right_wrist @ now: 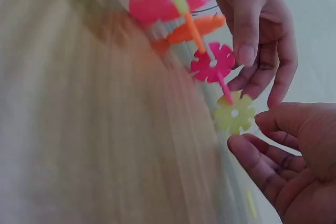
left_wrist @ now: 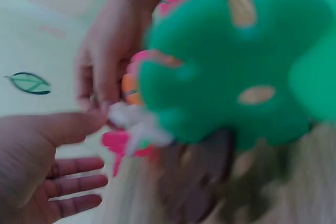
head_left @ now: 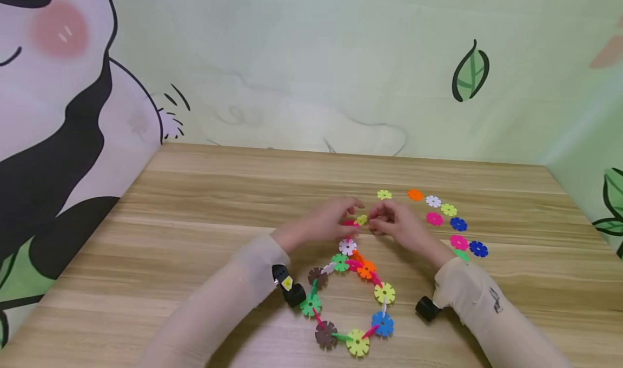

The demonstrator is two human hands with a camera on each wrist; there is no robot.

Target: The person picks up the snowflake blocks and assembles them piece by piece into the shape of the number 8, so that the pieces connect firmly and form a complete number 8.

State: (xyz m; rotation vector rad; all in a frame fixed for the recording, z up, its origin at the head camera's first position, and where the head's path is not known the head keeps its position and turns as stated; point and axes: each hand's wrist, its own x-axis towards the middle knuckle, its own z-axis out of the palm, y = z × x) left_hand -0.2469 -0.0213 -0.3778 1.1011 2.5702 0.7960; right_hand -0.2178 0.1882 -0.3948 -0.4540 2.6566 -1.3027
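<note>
In the head view a chain of notched plastic discs lies on the table. Its far end holds a pink disc (right_wrist: 212, 62) and a yellow disc (right_wrist: 234, 113), joined by a pink disc seen edge-on. My left hand (head_left: 336, 219) is beside the pink one, its fingers spread and loosely bent. From the other side, my right hand (head_left: 394, 222) has thumb and forefinger tips parted right at the yellow disc's edge. Below the hands the chain closes into a ring, with a blue disc (head_left: 382, 323), a brown disc (head_left: 326, 335) and a green disc (left_wrist: 210, 72) in it.
Loose discs lie flat at the right: an orange disc (head_left: 415, 195), a white disc (head_left: 433, 201), a dark blue disc (head_left: 458, 224) and several others. One more yellow disc (head_left: 384, 194) is behind the hands. The wooden table (head_left: 233, 189) ends at a painted wall (head_left: 292, 76).
</note>
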